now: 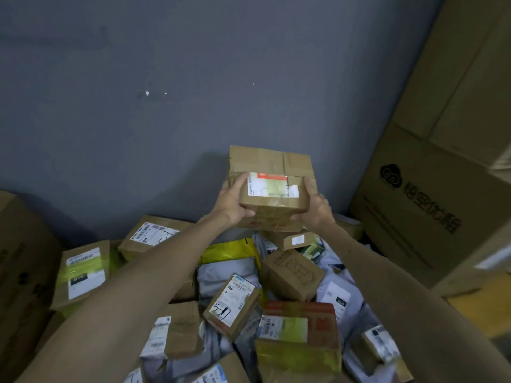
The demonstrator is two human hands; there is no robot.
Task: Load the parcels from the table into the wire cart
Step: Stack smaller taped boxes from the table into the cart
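A taped brown cardboard parcel (272, 186) with a white and green shipping label is held up over the pile, near the grey wall. My left hand (231, 201) grips its left side, fingers curled over the top edge. Its right side is clasped by my right hand (318, 210). Below lies a heap of parcels: a small brown box (233, 304) with a label, a plain brown box (293, 273), a red-topped box (300, 327), a yellow mailer bag (229, 251) and grey poly bags. No wire cart or table surface shows.
Large cardboard cartons (431, 189) are stacked at the right, one printed with a dark logo. Another big carton (19, 258) stands at the left edge. Labelled boxes (83, 272) lean at the pile's left. A yellow floor patch (484, 305) shows at the lower right.
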